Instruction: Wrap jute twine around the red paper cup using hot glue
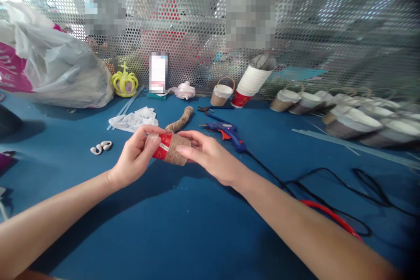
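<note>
Between my two hands lies a red paper cup [160, 151] on its side, partly wrapped in brown twine [176, 148]. My left hand [139, 151] is closed round the cup's red end, thumb on top. My right hand [206, 153] grips the twine-wrapped end, with the thumb in front and the fingers behind. Just beyond the cup, a bundle of twine [181, 119] rests on the blue table. To the right of it is a blue glue gun [226, 131] with an orange trigger, its nozzle pointing left.
Pliers [215, 108] lie behind the glue gun. A leaning stack of paper cups [251, 85] and several twine-wrapped baskets [354, 120] stand at the back right. Crumpled white material [134, 119] and a plastic bag [59, 61] are on the left. A black cord [269, 170] crosses the right side.
</note>
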Demonstrator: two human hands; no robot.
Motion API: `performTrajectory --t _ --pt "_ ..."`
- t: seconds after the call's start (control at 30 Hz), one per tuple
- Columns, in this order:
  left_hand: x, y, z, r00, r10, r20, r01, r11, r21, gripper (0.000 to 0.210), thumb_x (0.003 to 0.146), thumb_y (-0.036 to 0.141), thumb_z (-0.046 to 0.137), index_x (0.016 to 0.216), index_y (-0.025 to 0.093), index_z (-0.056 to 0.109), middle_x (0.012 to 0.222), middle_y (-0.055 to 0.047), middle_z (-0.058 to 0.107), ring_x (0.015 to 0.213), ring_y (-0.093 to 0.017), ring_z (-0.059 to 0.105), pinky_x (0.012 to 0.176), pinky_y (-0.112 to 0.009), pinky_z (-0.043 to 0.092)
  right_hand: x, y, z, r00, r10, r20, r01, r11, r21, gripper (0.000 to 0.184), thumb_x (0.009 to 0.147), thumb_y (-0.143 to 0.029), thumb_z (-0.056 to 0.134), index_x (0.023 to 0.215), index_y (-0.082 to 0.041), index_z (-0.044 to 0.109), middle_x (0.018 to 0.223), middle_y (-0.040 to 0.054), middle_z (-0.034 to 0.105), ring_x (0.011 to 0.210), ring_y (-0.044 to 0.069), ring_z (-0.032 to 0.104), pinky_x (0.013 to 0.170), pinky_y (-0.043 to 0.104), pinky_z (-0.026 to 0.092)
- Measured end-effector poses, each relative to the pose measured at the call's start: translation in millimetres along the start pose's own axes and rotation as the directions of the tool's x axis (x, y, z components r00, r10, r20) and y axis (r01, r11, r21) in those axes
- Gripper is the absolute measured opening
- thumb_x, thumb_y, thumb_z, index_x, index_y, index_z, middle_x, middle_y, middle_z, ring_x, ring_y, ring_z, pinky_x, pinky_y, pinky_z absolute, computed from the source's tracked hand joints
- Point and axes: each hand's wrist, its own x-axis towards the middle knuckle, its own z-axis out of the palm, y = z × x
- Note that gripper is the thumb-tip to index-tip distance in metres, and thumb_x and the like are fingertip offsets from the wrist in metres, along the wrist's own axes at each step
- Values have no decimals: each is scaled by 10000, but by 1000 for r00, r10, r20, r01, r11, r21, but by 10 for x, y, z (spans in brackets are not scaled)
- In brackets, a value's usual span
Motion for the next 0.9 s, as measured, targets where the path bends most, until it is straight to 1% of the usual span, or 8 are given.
performTrajectory --t 0.07,0.17,0.33,0.53,0.63,0.73,0.8,0.9 --pt "10 8 -21 999 7 38 -5 999 -42 195 876 329 497 1009 189 524 844 -34 644 633 -104 578 579 -201 489 -10 -32 -48 998 35 49 -35 999 4 466 778 -353 597 1177 -143 481 1047 116 646 916 227 640 740 371 537" --pt "31 13 -44 993 -49 105 59 993 -98 297 859 368 524 1096 191 499 854 -39 653 673 -122 607 611 -219 509 -38 -49 -99 994 -106 33 110 971 -214 486 727 -333 654 1155 -151 511 1116 116 619 995 247 612 845 404 502" --pt "73 17 -62 970 -160 185 166 986 -17 289 883 380 463 1063 191 589 950 -58 649 790 -155 607 645 -230 491 -126 33 -92 888 -446 115 423 691 -586 520 702 -250 676 1189 -193 503 1224 114 525 1150 252 504 1007 425 384" --pt "71 -13 -10 974 -156 166 128 977 169 243 866 337 456 870 159 623 745 -15 628 663 -126 564 610 -222 458 -195 156 -64 892 -424 160 427 668 -609 534 740 -329 654 1229 -213 473 1230 115 515 1148 249 505 991 433 401" --pt "47 -28 5 974 -176 144 145 968 206 238 861 345 449 840 154 590 670 4 590 592 -110 533 553 -208 435 -151 122 -260 936 -352 3 261 688 -677 439 787 -383 593 1179 -198 525 1192 113 571 1057 244 571 897 400 469" --pt "15 -35 9 971 -178 159 126 948 293 224 861 346 451 838 156 569 626 16 571 556 -103 509 513 -195 410 -67 112 -604 903 -205 -378 -171 635 -753 235 853 -275 467 1008 -172 610 990 112 660 894 234 629 816 380 480" --pt "-2 -37 15 974 -158 164 91 930 356 203 859 329 457 832 157 562 601 26 558 532 -94 487 491 -184 389 -10 166 -822 865 -161 -476 -300 594 -746 190 821 -194 462 878 -129 631 919 167 655 920 293 613 829 434 443" --pt "-12 -37 28 979 -132 158 58 912 406 180 861 306 451 819 160 547 577 36 541 514 -88 466 473 -177 364 74 327 -1015 854 -49 -517 -401 570 -717 29 675 -131 592 662 -152 607 778 148 647 866 313 622 781 412 449"
